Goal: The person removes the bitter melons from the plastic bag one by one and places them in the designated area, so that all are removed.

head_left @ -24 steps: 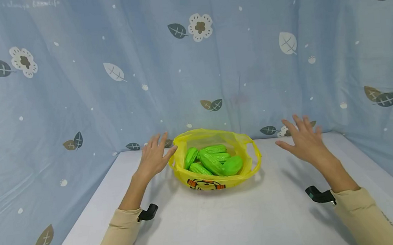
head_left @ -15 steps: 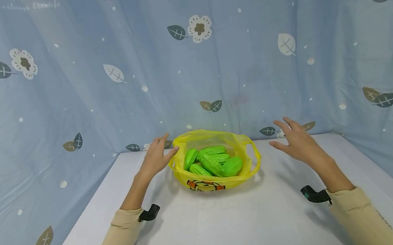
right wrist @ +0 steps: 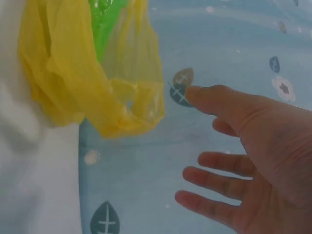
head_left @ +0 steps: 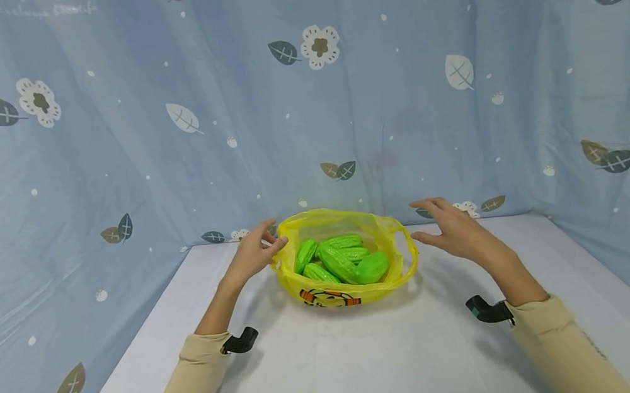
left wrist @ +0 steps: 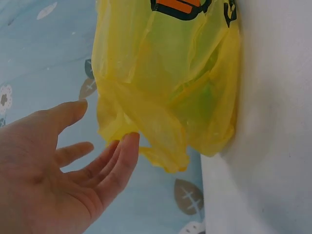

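A yellow plastic bag [head_left: 383, 287] stands with its mouth wide on the table, holding several ridged green bitter melons [head_left: 337, 262] and a smoother, rounded green one [head_left: 372, 267]. My left hand [head_left: 248, 253] is at the bag's left side. In the left wrist view its fingertips overlap the left handle [left wrist: 168, 158], thumb apart and fingers loosely bent. My right hand [head_left: 455, 228] hovers just right of the right handle [head_left: 414, 255], thumb and fingers spread apart. The right wrist view shows a gap between that hand [right wrist: 278, 141] and the bag [right wrist: 68, 58].
A white-covered table [head_left: 376, 361] lies under the bag. A blue curtain [head_left: 265, 150] with leaves and flowers hangs close behind and along both sides. Each wrist wears a black camera mount, the left mount [head_left: 241, 341] and the right mount [head_left: 487, 310].
My right hand has moved left to beside the bag's right handle. My left hand has shifted slightly right, its fingers bending in toward the left handle. The bag has stayed put.
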A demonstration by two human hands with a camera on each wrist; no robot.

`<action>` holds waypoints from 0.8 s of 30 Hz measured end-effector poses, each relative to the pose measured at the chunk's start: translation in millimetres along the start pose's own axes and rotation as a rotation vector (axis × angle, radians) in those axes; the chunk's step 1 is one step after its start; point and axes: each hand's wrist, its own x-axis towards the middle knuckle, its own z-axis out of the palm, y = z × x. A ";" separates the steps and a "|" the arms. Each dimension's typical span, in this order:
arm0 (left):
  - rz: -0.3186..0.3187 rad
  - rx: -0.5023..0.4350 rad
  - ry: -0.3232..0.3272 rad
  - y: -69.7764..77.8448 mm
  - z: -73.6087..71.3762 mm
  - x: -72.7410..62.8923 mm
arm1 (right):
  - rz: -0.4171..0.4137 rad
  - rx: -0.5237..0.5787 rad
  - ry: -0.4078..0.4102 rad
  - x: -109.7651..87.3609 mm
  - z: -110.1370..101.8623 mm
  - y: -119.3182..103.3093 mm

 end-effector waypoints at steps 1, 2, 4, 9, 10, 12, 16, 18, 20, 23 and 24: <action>-0.003 -0.018 -0.010 -0.1 0.6 -0.2 | -0.008 0.006 -0.001 1.4 0.7 -2.4; -0.006 -0.036 -0.021 -0.1 1.3 -0.5 | -0.019 0.010 -0.004 2.8 1.6 -4.5; -0.005 -0.068 -0.037 0.0 2.6 -0.5 | -0.037 0.005 -0.003 5.4 3.1 -9.1; 0.002 -0.130 -0.071 -0.6 6.2 0.6 | -0.048 0.010 -0.027 9.9 8.3 -16.7; 0.002 -0.145 -0.077 -1.0 6.8 0.8 | -0.044 0.013 -0.034 10.5 9.3 -17.7; -0.001 -0.175 -0.085 -2.9 8.1 1.6 | -0.041 0.018 -0.046 12.1 10.7 -19.7; -0.004 -0.230 -0.088 -7.1 10.1 2.3 | -0.053 0.031 -0.056 15.5 12.2 -24.2; -0.005 -0.251 -0.088 -8.6 10.8 2.3 | -0.064 0.042 -0.060 17.3 13.2 -26.7; -0.003 -0.262 -0.089 -8.7 11.0 2.1 | -0.072 0.044 -0.064 18.9 14.8 -28.7; -0.001 -0.267 -0.090 -7.7 11.4 2.0 | -0.082 0.050 -0.069 20.3 18.1 -31.8; 0.001 -0.267 -0.088 -7.5 11.7 2.2 | -0.091 0.051 -0.070 20.6 19.4 -33.1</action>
